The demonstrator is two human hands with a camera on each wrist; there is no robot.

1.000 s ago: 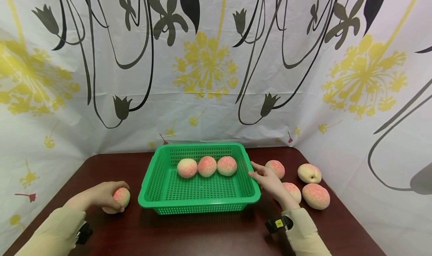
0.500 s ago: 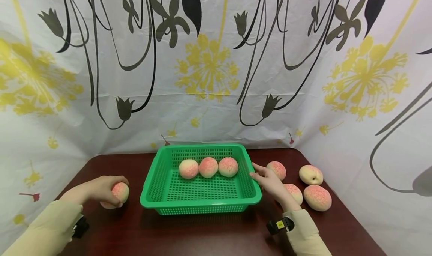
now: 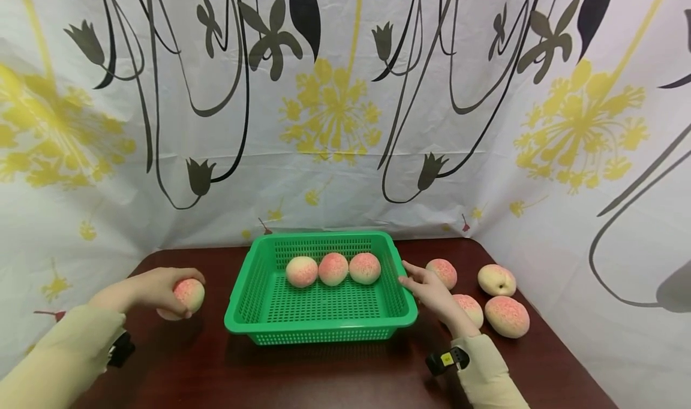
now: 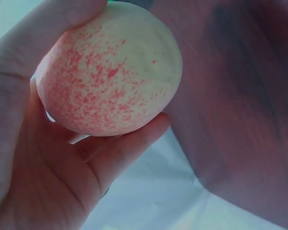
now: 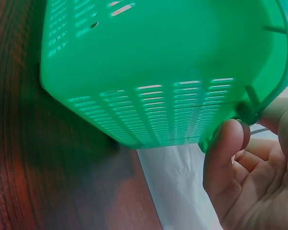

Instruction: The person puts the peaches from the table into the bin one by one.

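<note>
My left hand (image 3: 156, 290) grips a pink-and-cream peach (image 3: 190, 295) at the left of the basket, thumb on one side and fingers on the other. In the left wrist view this peach (image 4: 110, 72) fills the hand, with the table edge beyond it. A green plastic basket (image 3: 318, 325) with slotted walls stands in the middle of the table. Inside, a row of peaches (image 3: 333, 269) lies towards the back. My right hand (image 3: 432, 289) pinches the basket's right rim; in the right wrist view the thumb (image 5: 225, 148) presses at the rim's outer side.
Several more peaches (image 3: 507, 316) lie on the dark red table (image 3: 302, 376) right of the basket, some close beside my right forearm. A white flower-printed cloth (image 3: 335, 205) hangs behind the table and along both sides.
My left hand has risen a little and shifted slightly left, carrying the peach up with it. The right hand keeps its place on the basket rim.
</note>
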